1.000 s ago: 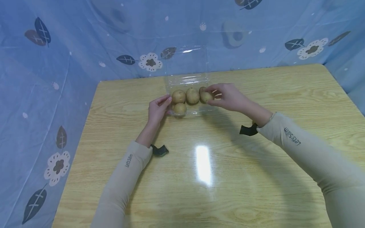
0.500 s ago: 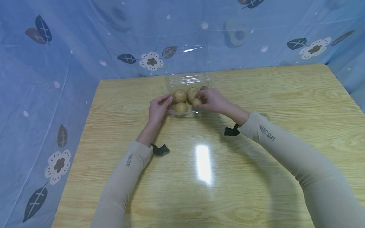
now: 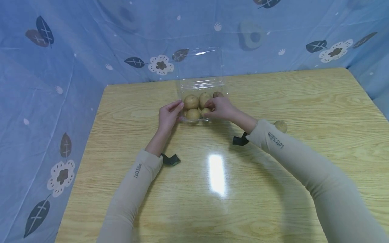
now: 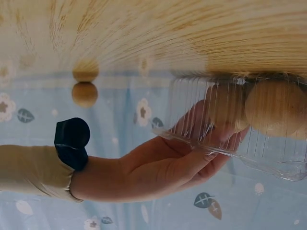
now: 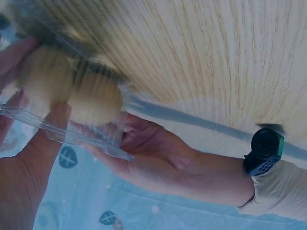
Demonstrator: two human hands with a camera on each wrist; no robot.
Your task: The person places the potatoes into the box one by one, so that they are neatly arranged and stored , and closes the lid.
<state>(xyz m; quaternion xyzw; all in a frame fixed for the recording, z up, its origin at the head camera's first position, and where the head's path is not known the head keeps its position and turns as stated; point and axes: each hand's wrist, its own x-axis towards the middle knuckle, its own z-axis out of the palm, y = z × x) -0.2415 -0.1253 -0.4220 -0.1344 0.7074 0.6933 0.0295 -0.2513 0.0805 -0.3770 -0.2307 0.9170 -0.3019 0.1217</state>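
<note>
A clear plastic clamshell container (image 3: pixel 200 83) stands open at the far middle of the wooden table, its lid (image 3: pixel 200 64) upright. Inside lie potatoes: three in the back row (image 3: pixel 191 101) and one at the front left (image 3: pixel 192 114). My right hand (image 3: pixel 209 109) grips another potato (image 3: pixel 205 111) low in the front row, beside that one. My left hand (image 3: pixel 180 111) holds the container's left front edge. In the right wrist view my right hand's fingers (image 5: pixel 53 120) clasp the potato (image 5: pixel 45 74) through the plastic. In the left wrist view my right hand (image 4: pixel 192 143) reaches into the container (image 4: pixel 268 158).
A loose potato (image 3: pixel 280 126) lies on the table (image 3: pixel 212 202) just behind my right forearm. Blue flowered sheeting (image 3: pixel 60 84) walls the table at the back and left. Bare wood lies in front of the container.
My right hand carried its potato from the container's right side leftward and down into the front row. The loose potato behind my forearm came into sight. The left hand stayed put.
</note>
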